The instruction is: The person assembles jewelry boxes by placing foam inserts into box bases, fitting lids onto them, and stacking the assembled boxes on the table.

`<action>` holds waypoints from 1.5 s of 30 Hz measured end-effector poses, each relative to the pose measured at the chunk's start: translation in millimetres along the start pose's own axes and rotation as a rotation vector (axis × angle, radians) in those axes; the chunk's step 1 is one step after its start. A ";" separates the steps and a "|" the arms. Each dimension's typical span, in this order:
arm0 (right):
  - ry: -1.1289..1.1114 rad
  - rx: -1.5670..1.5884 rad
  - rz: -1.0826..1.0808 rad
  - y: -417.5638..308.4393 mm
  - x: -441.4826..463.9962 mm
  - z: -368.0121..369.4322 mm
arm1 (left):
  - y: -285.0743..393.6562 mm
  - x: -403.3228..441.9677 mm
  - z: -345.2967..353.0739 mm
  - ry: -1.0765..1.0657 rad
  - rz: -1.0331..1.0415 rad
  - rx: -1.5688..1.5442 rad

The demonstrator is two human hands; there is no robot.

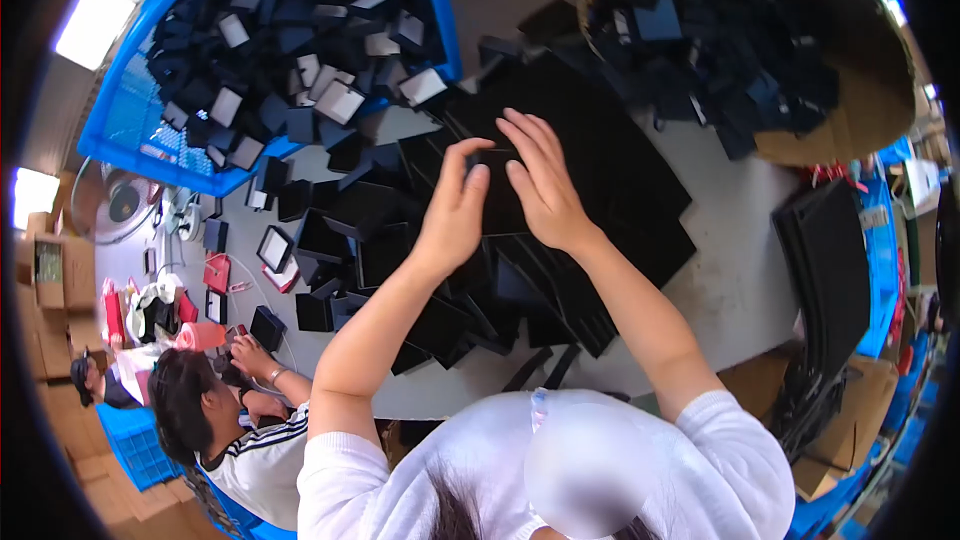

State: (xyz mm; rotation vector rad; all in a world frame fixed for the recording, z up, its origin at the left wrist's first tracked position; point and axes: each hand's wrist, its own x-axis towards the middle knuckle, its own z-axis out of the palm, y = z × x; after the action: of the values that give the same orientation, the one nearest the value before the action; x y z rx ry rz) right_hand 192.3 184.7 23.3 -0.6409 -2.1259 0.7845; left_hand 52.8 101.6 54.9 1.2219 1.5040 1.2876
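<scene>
Both hands are over a pile of flat black pieces (620, 170) on the grey table. My left hand (457, 208) curves its fingers around the left side of a small dark piece (492, 162). On its other side is my right hand (543, 183), with fingers bent and slightly apart. The dark piece lies between the two hands and is partly hidden by them, so its shape is hard to make out. Open black boxes (370, 210) lie heaped to the left of my left hand.
A blue crate (450, 10) full of small dark boxes stands at the upper left, a cardboard box (860, 120) of dark pieces at the upper right. Black sheets (825, 280) hang at the right. A co-worker (240, 430) sits at the lower left, hands at the table.
</scene>
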 end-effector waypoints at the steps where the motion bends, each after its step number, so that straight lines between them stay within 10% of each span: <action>1: 0.015 0.139 0.034 -3.1 -4.4 1.7 | -1.7 -3.7 0.2 0.003 -0.095 -0.125; 6: -0.015 0.542 0.123 -6.8 -17.6 -16.5 | 7.0 -11.2 -34.2 0.031 -0.192 -0.040; 12: -0.348 -0.441 0.359 105.8 -95.0 -114.8 | 13.0 39.4 -193.5 -0.005 -0.200 0.728; 16: -0.355 -0.497 0.337 132.8 -120.1 -108.8 | -80.7 177.7 -210.3 0.157 -0.621 0.252; 20: -0.206 -0.443 0.329 119.4 -108.1 -103.8 | -147.5 258.3 -145.1 0.144 -0.991 0.711; 26: -0.089 -0.273 0.384 106.0 -99.3 -117.4 | -246.5 262.8 -128.6 0.369 -0.662 0.907; 30: -0.008 -0.188 0.265 96.2 -55.0 -98.3 | -147.2 222.4 -137.4 0.594 -0.423 0.214; 38: -0.129 -0.116 -0.212 31.1 54.5 -14.3 | -8.8 72.2 -58.9 -0.084 -0.286 -0.239; 40: -0.259 -0.142 -0.320 22.8 58.9 -0.9 | -50.7 64.3 -50.9 -0.033 0.214 0.151; 45: -0.176 0.174 -0.257 12.1 50.1 3.7 | -7.1 36.0 -41.8 -0.009 -0.137 -0.391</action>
State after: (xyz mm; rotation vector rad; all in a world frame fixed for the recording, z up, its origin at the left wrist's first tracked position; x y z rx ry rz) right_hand 162.6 224.6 37.1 -0.2077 -2.2108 0.8943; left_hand 3.4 127.4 55.7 0.8560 1.2307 1.3999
